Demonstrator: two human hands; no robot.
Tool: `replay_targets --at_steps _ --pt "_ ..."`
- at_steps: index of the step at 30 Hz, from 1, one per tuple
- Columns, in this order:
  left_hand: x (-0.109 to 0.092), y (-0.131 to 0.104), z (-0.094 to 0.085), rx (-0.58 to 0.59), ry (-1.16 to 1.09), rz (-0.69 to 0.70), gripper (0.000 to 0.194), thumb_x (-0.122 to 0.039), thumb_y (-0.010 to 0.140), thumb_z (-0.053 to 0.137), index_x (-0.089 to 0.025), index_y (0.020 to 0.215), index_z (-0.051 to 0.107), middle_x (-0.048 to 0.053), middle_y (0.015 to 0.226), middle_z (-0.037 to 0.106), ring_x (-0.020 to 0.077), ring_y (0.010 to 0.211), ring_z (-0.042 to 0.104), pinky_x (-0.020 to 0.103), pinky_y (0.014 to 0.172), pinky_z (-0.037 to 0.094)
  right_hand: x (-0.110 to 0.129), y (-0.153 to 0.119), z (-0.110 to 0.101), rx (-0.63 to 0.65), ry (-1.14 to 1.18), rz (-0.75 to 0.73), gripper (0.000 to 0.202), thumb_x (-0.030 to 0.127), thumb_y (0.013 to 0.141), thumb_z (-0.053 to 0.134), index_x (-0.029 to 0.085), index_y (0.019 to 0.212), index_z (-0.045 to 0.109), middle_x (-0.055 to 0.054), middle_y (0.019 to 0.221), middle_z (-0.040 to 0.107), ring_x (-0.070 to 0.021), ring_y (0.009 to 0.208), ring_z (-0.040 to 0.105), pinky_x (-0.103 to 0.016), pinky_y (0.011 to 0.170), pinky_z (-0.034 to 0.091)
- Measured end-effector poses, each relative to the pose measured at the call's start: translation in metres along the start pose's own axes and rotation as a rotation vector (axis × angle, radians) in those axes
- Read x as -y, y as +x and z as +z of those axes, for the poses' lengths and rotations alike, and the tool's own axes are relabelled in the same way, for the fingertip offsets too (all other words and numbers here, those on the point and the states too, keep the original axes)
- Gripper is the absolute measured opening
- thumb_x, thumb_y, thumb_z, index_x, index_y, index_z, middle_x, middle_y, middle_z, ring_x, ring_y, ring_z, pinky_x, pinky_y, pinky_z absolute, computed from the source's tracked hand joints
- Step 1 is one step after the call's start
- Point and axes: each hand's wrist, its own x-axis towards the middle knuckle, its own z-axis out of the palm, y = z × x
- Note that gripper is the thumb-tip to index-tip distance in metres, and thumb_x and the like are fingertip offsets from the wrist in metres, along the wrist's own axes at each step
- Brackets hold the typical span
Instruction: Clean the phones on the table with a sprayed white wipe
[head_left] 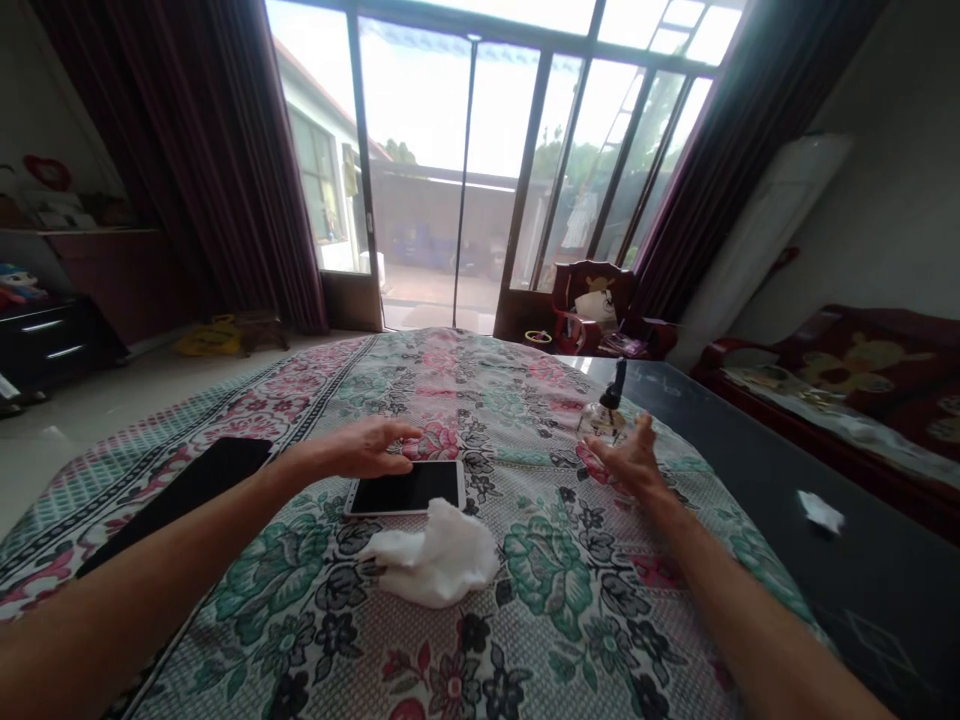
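Observation:
A white-framed tablet (409, 490) with a dark screen lies flat on the floral cloth. Over its far left edge is my left hand (369, 447), fingers stretched forward and thumb apart; whether it touches the tablet I cannot tell. On the right stands a clear round bottle (596, 422) with a black top like a spray head. My right hand (634, 455) is beside the bottle's near right side, thumb and fingers spread, not closed round it. Just in front of the tablet sits a crumpled white tissue or cloth (439, 560), touched by neither hand.
The floral cloth (547, 570) covers a table. A long black flat object (199, 490) lies partly behind my left forearm. To the right, a dark surface (772, 570) carries a small white crumpled scrap (820, 512). Beyond are a wooden chair (592, 295), a sofa (862, 360) and glass doors (450, 180).

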Motion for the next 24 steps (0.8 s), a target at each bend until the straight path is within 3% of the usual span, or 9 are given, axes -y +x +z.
replay_targets --at_steps 3,5,7,9,11,13,16,19,24 --pt "0.012 -0.022 0.010 -0.128 0.025 0.001 0.047 -0.032 0.077 0.053 -0.022 0.122 0.058 0.007 0.125 0.060 0.0248 0.110 0.055 0.033 0.096 0.038 0.015 -0.030 -0.018 -0.210 0.051 -0.100 0.061 0.035 0.073 0.052 0.008 0.126 0.038 -0.019 0.118 0.049 -0.0305 0.115 0.045 -0.043 0.099 0.038" --pt "0.019 -0.035 0.016 -0.153 -0.003 -0.038 0.049 -0.035 0.074 0.056 -0.022 0.122 0.058 0.007 0.126 0.059 0.0260 0.114 0.053 0.033 0.099 0.036 0.032 -0.051 -0.025 -0.200 0.107 -0.253 0.042 0.030 0.077 0.045 0.013 0.116 0.048 -0.015 0.111 0.053 -0.0280 0.110 0.049 -0.042 0.098 0.039" --pt "0.025 -0.046 0.021 -0.108 -0.033 -0.071 0.058 -0.039 0.070 0.062 -0.024 0.125 0.055 0.006 0.131 0.055 0.0275 0.120 0.049 0.034 0.101 0.035 0.054 -0.071 -0.025 -0.026 0.204 -0.389 0.032 0.025 0.078 0.044 0.017 0.107 0.054 -0.011 0.104 0.058 -0.0249 0.103 0.055 -0.040 0.095 0.042" --pt "0.028 -0.056 0.025 -0.066 -0.031 -0.088 0.070 -0.043 0.066 0.065 -0.023 0.131 0.049 0.007 0.138 0.048 0.0287 0.126 0.044 0.035 0.103 0.034 0.080 -0.085 -0.019 0.264 0.321 -0.514 0.027 0.022 0.077 0.046 0.020 0.101 0.058 -0.008 0.102 0.061 -0.0217 0.096 0.059 -0.037 0.090 0.047" --pt "0.029 -0.063 0.031 -0.088 -0.010 -0.091 0.072 -0.040 0.066 0.064 -0.021 0.134 0.046 0.009 0.141 0.045 0.0283 0.127 0.042 0.034 0.104 0.034 0.106 -0.094 -0.009 0.514 0.395 -0.603 0.032 0.020 0.076 0.050 0.022 0.106 0.059 -0.005 0.111 0.061 -0.0202 0.103 0.058 -0.036 0.094 0.045" --pt "0.029 -0.066 0.036 -0.145 0.003 -0.082 0.070 -0.036 0.067 0.062 -0.020 0.133 0.046 0.009 0.140 0.045 0.0275 0.127 0.043 0.033 0.105 0.033 0.127 -0.098 0.002 0.648 0.400 -0.655 0.042 0.019 0.072 0.056 0.021 0.114 0.057 -0.006 0.121 0.058 -0.0211 0.113 0.053 -0.036 0.101 0.040" --pt "0.029 -0.066 0.042 -0.199 -0.026 -0.085 0.071 -0.032 0.066 0.061 -0.019 0.134 0.046 0.009 0.139 0.046 0.0271 0.128 0.042 0.033 0.106 0.032 0.146 -0.100 0.011 0.734 0.319 -0.662 0.057 0.023 0.068 0.065 0.019 0.123 0.054 -0.010 0.127 0.054 -0.0252 0.120 0.046 -0.040 0.104 0.036" --pt "0.027 -0.060 0.044 -0.227 -0.108 -0.097 0.075 -0.027 0.064 0.062 -0.019 0.136 0.042 0.008 0.141 0.045 0.0252 0.129 0.041 0.034 0.107 0.031 0.149 -0.102 0.015 0.772 0.255 -0.665 0.069 0.032 0.065 0.071 0.021 0.130 0.048 -0.009 0.125 0.053 -0.0280 0.120 0.043 -0.043 0.102 0.036" --pt "0.028 -0.046 0.056 -0.329 -0.323 -0.051 0.076 -0.021 0.065 0.059 -0.018 0.139 0.038 0.005 0.142 0.043 0.0226 0.127 0.043 0.033 0.107 0.035 0.137 -0.108 0.023 0.666 0.328 -0.707 0.066 0.029 0.068 0.070 0.023 0.130 0.046 -0.007 0.125 0.051 -0.0250 0.119 0.043 -0.040 0.103 0.034"
